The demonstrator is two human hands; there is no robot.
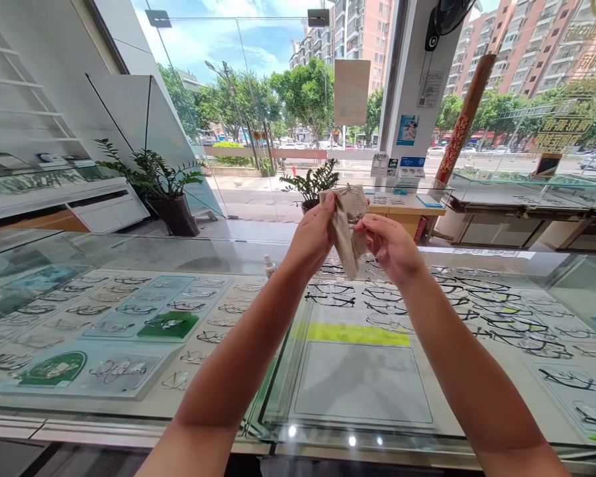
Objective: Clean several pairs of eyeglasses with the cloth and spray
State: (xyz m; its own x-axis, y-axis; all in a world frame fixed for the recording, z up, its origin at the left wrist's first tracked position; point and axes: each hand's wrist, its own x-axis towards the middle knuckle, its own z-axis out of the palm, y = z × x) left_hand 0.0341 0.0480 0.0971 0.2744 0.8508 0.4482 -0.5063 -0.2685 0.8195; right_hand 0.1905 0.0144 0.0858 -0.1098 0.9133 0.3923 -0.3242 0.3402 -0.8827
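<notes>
We hold a beige cloth [346, 248] in the air above the glass counter [328, 440], in front of a potted plant [312, 182]. Our left hand [314, 232] grips the cloth's left side. Our right thumb and fingers [385, 232] close narrowly at its right edge; we cannot tell exactly what they pinch. Glasses [330, 299] lie below.

No wording can be read with certainty. Gold characters [566, 124] stand on the right-hand window, too blurred to make out; print on the pillar's pale notice [430, 91], blue poster [408, 130] and small blue sign [412, 161] is too small.
</notes>
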